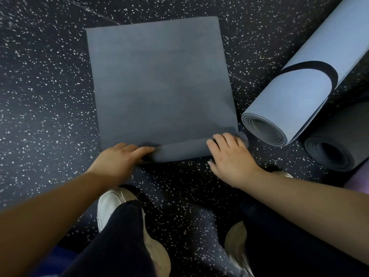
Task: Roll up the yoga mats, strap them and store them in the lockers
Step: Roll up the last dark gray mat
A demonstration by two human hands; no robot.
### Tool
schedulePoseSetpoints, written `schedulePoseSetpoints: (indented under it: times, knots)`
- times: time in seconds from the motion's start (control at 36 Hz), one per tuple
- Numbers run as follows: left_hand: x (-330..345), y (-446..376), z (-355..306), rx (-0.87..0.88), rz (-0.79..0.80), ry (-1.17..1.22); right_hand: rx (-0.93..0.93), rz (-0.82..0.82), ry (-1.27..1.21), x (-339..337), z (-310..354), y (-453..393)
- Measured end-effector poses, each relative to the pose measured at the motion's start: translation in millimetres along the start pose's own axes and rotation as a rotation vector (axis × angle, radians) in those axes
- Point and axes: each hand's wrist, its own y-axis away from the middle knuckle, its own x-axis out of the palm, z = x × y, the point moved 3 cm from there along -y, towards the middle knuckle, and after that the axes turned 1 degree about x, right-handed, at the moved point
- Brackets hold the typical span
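A dark grey-blue yoga mat (159,80) lies flat on the speckled floor, its near end turned into a thin roll (179,151). My left hand (119,158) grips the roll's left end, fingers curled over it. My right hand (229,156) lies over the roll's right end, fingers bent over the top and thumb behind. To the right lies a rolled light blue mat (289,108) with a dark strap (315,65) round it. A rolled dark grey mat (339,144) lies beside it, partly hidden by the blue one.
Dark rubber floor (44,96) with white flecks spreads on all sides. My white shoes (111,204) and dark trousers fill the bottom of the view. A purple object (359,182) shows at the right edge.
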Motion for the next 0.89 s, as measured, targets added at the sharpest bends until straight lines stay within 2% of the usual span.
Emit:
schedulePoseSetpoints:
  times: [0.11, 0.22, 0.31, 0.44, 0.58, 0.75, 0.89]
  knots:
    - [3.4, -3.7, 7.4, -0.025, -0.009, 0.041, 0.02, 0.02, 0.047, 4.4, -1.1, -4.4]
    - [1.1, -0.8, 3.0, -0.07, -0.098, -0.128, 0.02, -0.024, 0.089, -3.7, -2.3, -10.5]
    - [-2.5, -1.7, -0.8, -0.09, -0.107, -0.174, 0.016, -0.036, 0.078, -6.2, -5.2, -16.7]
    - [-6.0, -6.9, -4.7, -0.051, -0.163, -0.144, -0.009, 0.071, 0.03, -14.2, -6.1, -26.9]
    - [-15.3, -16.2, -13.0, -0.011, -0.226, -0.141, 0.04, 0.031, -0.049, -19.2, -11.4, -38.7]
    - [-9.6, -24.2, -16.6, -0.114, -0.091, -0.23, 0.051, 0.004, -0.114, -24.6, -17.7, -49.0]
    - [-14.7, -30.0, -10.9, -0.174, -0.068, -0.288, 0.085, -0.02, -0.103, -24.9, -16.1, -52.7]
